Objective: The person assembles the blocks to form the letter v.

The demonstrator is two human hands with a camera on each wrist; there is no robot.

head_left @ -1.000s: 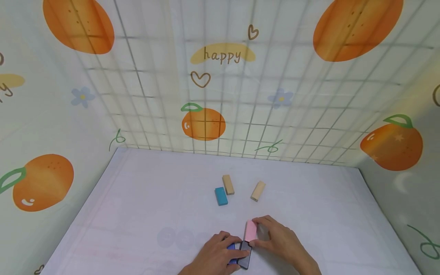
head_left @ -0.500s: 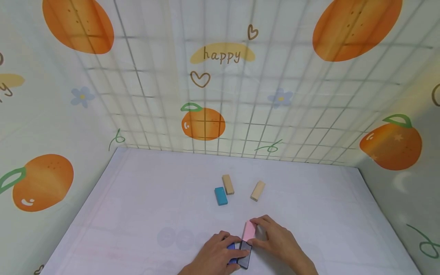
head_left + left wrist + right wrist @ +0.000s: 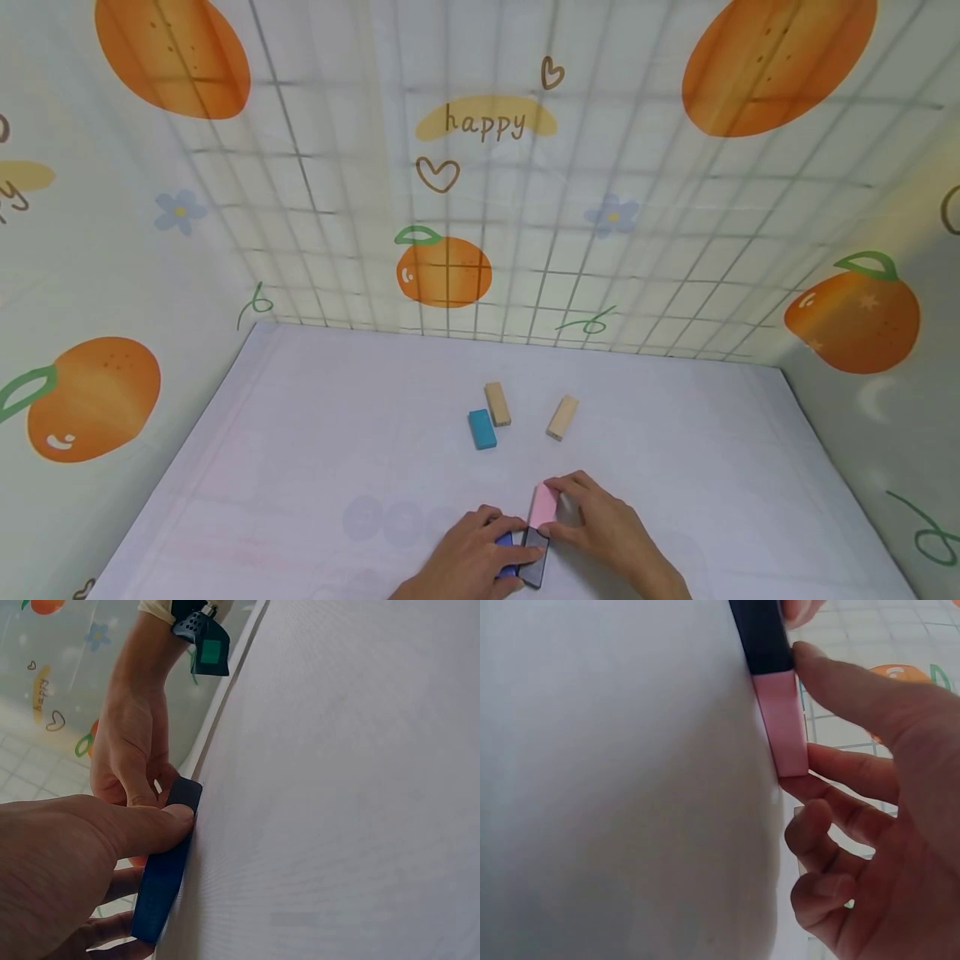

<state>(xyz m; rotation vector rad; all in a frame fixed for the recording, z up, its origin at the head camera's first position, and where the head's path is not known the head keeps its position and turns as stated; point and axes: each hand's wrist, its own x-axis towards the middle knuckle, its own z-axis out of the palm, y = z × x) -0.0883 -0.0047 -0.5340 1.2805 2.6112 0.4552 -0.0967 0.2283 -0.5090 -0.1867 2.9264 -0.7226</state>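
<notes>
Near the front of the table, my left hand holds a blue block between thumb and fingers, with one finger lying across a dark grey block beside it. In the left wrist view the thumb presses the near side of the blue block. My right hand grips a pink block, fingers at its far end and thumb by the seam with the dark block. The right wrist view shows the pink block end to end with the dark block, both lying close along the tabletop.
Farther back lie a teal block, a plain wooden block right by it, and another wooden block to the right. A patterned curtain with oranges encloses the white table at the back and sides.
The pink block has shifted slightly left and tilted a little in line with the dark block, my right hand moving with it. My left hand stays put.
</notes>
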